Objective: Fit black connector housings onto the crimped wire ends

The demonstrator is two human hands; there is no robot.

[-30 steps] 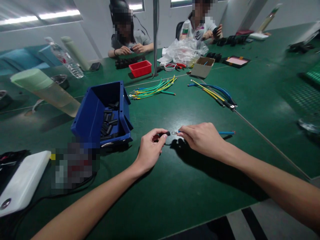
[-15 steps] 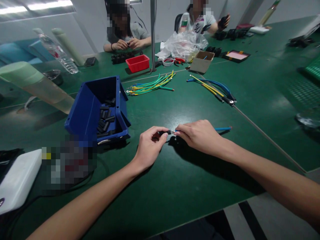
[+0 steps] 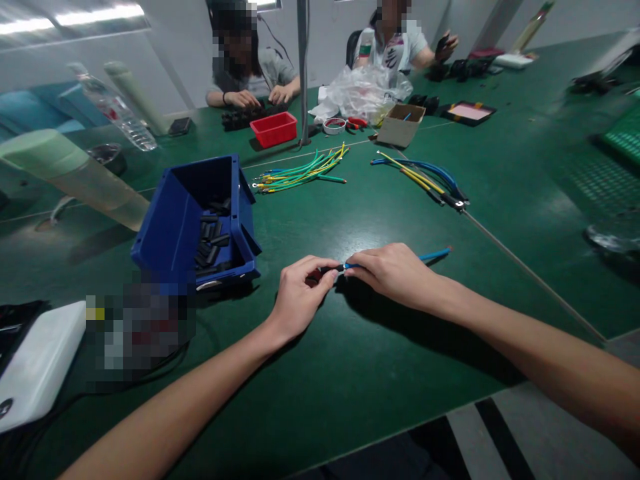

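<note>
My left hand (image 3: 300,293) pinches a short black sleeve (image 3: 331,269) between thumb and fingertips, low over the green table. My right hand (image 3: 393,270) is closed on a blue wire (image 3: 436,255), whose tail sticks out beyond the hand to the right. A small bright metal end shows between the two hands, where wire and sleeve meet; how far it sits in the sleeve I cannot tell. To the left of my left hand stands a blue bin (image 3: 160,227) holding several black sleeves (image 3: 213,243).
Green-and-yellow wires (image 3: 305,170) lie beyond my hands. Blue and yellow wires with black sleeves (image 3: 435,180) lie to the right. Farther back are a red tray (image 3: 274,130), a small carton (image 3: 400,127), a plastic bag (image 3: 363,93), a metal pole (image 3: 303,73) and two people.
The sleeve and the metal end of the blue wire have come closer together. The wire's tail has shifted slightly left and up. Across the table, one person's hands have lowered to the black parts.
</note>
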